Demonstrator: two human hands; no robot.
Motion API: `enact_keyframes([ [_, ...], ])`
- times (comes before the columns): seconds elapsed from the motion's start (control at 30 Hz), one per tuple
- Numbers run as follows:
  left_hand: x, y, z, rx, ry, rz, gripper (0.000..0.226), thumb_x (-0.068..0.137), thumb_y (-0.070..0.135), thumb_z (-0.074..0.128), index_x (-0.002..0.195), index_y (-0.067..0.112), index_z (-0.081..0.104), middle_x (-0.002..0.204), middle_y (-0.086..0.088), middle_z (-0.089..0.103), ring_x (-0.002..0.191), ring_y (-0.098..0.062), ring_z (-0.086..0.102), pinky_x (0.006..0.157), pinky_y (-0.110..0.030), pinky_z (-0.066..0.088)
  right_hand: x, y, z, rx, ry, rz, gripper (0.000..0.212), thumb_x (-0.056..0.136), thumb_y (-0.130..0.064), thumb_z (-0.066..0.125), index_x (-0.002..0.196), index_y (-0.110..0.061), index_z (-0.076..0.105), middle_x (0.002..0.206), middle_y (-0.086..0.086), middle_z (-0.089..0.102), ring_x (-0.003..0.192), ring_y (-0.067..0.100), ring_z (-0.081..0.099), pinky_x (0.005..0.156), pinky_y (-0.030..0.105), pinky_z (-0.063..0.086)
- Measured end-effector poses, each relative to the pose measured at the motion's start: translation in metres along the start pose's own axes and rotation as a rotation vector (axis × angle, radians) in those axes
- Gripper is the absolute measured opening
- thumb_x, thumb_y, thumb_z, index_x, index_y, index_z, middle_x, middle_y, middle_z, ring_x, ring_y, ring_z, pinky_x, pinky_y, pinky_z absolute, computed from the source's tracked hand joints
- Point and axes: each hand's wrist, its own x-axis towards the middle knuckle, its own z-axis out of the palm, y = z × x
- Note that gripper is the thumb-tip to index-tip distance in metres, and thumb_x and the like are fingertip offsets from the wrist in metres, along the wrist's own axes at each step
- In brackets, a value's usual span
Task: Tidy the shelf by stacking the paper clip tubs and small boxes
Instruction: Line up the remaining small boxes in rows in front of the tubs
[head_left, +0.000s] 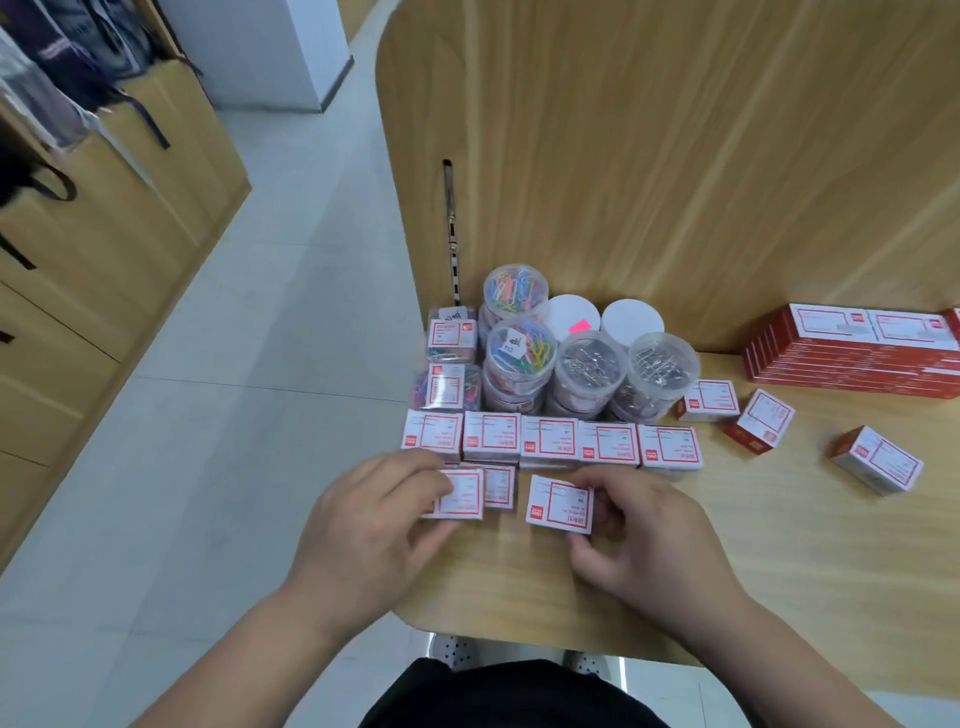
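The left hand (363, 525) curls its fingers round a small box (465, 493) close to the desk's (779, 561) left edge. The right hand (649, 535) pinches a second box (558, 506) beside it. Just beyond the fingers stands a row of boxes (550, 447), then the paper clip tubs (589, 371). Right of the right fingers is open wood, up to three loose boxes (761, 428). The labels (670, 453) are red-framed; their writing is too small to read.

Red box stack (852, 358) cut at right edge, bags (62, 67) blurred, small boxes' (550, 449) lettering illegible
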Motion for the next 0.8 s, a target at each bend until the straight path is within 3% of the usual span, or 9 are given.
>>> enact_keyframes([
  [0.1,-0.009,-0.018,-0.006,-0.033,-0.006,-0.048,0.024,0.081,0.037,0.071,0.096,0.020,0.064,0.110,0.002,0.069,0.097,-0.016,0.066,0.078,-0.032,0.053,0.011,-0.016,0.013,-0.005,0.029,-0.021,0.040,0.063,-0.037,0.065,0.102,-0.025,0.066,0.074,-0.016,0.061,0.071,0.003,0.056,0.066,0.010,0.036],
  [0.33,-0.008,-0.030,-0.003,-0.098,0.004,-0.101,0.021,0.077,0.023,0.082,0.081,0.014,0.064,0.112,0.004,0.059,0.079,-0.011,0.063,0.061,-0.026,0.051,0.023,-0.032,0.036,-0.126,0.104,-0.094,0.042,0.065,-0.028,0.072,0.106,-0.020,0.072,0.082,-0.005,0.070,0.072,0.018,0.065,0.067,0.024,0.045],
  [0.5,-0.006,-0.031,-0.001,-0.143,0.045,-0.164,0.032,0.071,0.027,0.085,0.073,0.012,0.056,0.097,0.004,0.054,0.072,-0.003,0.049,0.058,-0.016,0.044,0.019,-0.029,0.037,-0.118,0.119,-0.172,0.035,0.073,-0.023,0.074,0.107,-0.023,0.072,0.090,-0.006,0.069,0.074,0.017,0.066,0.062,0.028,0.052],
  [0.67,-0.009,-0.031,0.002,-0.099,0.043,-0.151,0.037,0.064,0.022,0.091,0.071,0.010,0.056,0.100,0.004,0.053,0.069,-0.010,0.054,0.054,-0.017,0.044,0.015,-0.028,0.041,-0.109,0.031,-0.145,0.040,0.080,-0.036,0.067,0.120,-0.033,0.062,0.104,-0.010,0.066,0.082,0.013,0.067,0.059,0.028,0.055],
  [0.8,-0.008,-0.030,0.006,-0.060,0.034,-0.101,0.045,0.060,0.012,0.092,0.073,0.012,0.050,0.102,0.004,0.051,0.068,-0.008,0.049,0.052,-0.014,0.035,0.015,-0.034,0.046,-0.160,0.017,-0.110,0.044,0.080,-0.046,0.057,0.123,-0.038,0.052,0.099,-0.010,0.069,0.075,0.019,0.069,0.053,0.032,0.055],
])
